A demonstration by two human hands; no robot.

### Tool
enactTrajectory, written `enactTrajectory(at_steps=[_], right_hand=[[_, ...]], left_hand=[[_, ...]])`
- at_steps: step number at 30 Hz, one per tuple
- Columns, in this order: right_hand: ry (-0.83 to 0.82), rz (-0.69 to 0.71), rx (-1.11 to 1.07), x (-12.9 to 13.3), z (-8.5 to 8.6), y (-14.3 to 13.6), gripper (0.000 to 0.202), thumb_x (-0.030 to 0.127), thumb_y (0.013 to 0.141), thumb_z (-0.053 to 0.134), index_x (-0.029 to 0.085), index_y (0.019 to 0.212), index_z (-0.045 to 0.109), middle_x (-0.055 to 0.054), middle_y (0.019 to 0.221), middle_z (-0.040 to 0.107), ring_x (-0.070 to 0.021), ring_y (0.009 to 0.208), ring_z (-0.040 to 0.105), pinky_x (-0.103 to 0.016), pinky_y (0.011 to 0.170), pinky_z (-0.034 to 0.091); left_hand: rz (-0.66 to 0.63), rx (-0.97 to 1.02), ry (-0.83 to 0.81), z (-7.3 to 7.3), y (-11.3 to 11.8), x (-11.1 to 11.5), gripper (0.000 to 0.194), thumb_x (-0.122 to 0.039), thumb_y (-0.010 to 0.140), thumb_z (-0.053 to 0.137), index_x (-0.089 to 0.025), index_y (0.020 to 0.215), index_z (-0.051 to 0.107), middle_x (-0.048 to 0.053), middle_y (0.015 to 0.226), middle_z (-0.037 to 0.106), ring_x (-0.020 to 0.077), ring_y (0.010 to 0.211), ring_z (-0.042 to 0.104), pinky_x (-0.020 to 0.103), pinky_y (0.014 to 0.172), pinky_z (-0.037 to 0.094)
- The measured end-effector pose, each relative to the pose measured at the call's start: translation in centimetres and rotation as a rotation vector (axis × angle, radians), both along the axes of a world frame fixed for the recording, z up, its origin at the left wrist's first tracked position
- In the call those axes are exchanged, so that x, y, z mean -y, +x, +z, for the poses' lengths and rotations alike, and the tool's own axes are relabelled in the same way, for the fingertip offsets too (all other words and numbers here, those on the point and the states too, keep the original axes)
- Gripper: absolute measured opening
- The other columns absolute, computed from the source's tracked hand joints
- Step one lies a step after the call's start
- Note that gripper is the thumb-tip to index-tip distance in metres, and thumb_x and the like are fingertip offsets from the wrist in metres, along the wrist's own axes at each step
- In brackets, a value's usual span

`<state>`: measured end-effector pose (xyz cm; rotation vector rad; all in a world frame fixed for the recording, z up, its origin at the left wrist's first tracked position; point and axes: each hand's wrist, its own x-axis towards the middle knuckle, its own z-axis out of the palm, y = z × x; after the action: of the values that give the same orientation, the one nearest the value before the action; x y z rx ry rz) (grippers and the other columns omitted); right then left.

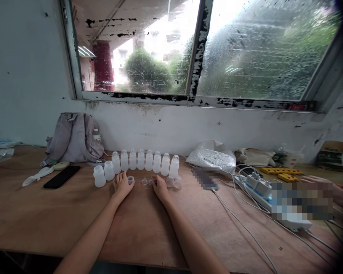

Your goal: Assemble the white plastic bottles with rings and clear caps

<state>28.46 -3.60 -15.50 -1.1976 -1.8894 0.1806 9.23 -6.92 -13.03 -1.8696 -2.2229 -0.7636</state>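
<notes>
Left hand (121, 185) beside a ring (130, 178), right hand (160, 186) at a clear part (150, 182), grips unclear; bottles (141, 161) lined far, likely for easy reach

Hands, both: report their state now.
Left hand: partly curled beside a translucent ring; grip unclear.
Right hand: fingertips at a clear piece; grip unclear.

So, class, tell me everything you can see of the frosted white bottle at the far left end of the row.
The frosted white bottle looks like plastic, squat and rounded, with a pinched waist and a short neck. It wears no clear domed cap, unlike most of the row. It stands upright on the brown wooden table, nearer the camera than its white neighbour bottle, close on its right; whether those two touch is hard to tell. The left hand is further right, not touching it.
</notes>
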Motion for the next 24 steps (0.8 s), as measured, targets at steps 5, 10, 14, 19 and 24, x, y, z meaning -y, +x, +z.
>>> enactTrajectory(at_steps=[5,10,14,19,24], right_hand=[[0.020,0.004,-0.010,0.1,0.1,0.1,0.032,0.002,0.065,0.042,0.015,0.091,0.054,-0.007,0.083,0.058,-0.0164,0.077,0.054,-0.028,0.072,0.044],[0.022,-0.011,-0.033,0.3,0.2,0.0,0.029,0.005,0.066,0.043,0.014,0.091,0.054,-0.008,0.084,0.057,-0.0173,0.078,0.054,-0.029,0.072,0.045],[0.022,-0.021,-0.042,0.6,0.3,0.0,0.027,0.007,0.068,0.044,0.015,0.091,0.054,-0.008,0.083,0.057,-0.0176,0.078,0.054,-0.030,0.072,0.044],[0.024,-0.038,-0.050,0.9,0.6,0.1,0.028,0.007,0.067,0.044,0.014,0.092,0.054,-0.007,0.082,0.058,-0.0173,0.078,0.053,-0.030,0.073,0.044],[0.014,-0.071,-0.076,0.9,0.8,0.2,0.027,0.008,0.067,0.044,0.014,0.091,0.055,-0.008,0.083,0.057,-0.0182,0.079,0.054,-0.030,0.071,0.044]], left_hand=[[-0.037,-0.076,0.176,2.2,-0.1,0.0,0.060,-0.044,0.071,0.048,-0.013,0.121,0.037,0.015,0.125,0.041,0.0298,0.118,0.028,0.043,0.093,0.024],[0.051,-0.127,0.348,6.9,-2.9,-1.5,0.055,-0.034,0.074,0.046,-0.012,0.123,0.036,0.017,0.127,0.037,0.0311,0.120,0.023,0.047,0.095,0.018],[0.108,-0.131,0.283,9.5,-5.4,-3.1,0.051,-0.035,0.076,0.044,-0.011,0.120,0.041,0.019,0.124,0.041,0.0340,0.119,0.023,0.051,0.091,0.019],[0.087,-0.156,0.124,10.3,-5.8,-3.6,0.036,-0.035,0.075,0.045,-0.011,0.102,0.050,0.017,0.096,0.060,0.0334,0.107,0.039,0.050,0.087,0.022],[0.071,-0.150,0.234,10.9,-4.7,-2.3,0.031,-0.036,0.077,0.044,-0.016,0.100,0.048,0.011,0.092,0.062,0.0288,0.101,0.043,0.050,0.090,0.018]])
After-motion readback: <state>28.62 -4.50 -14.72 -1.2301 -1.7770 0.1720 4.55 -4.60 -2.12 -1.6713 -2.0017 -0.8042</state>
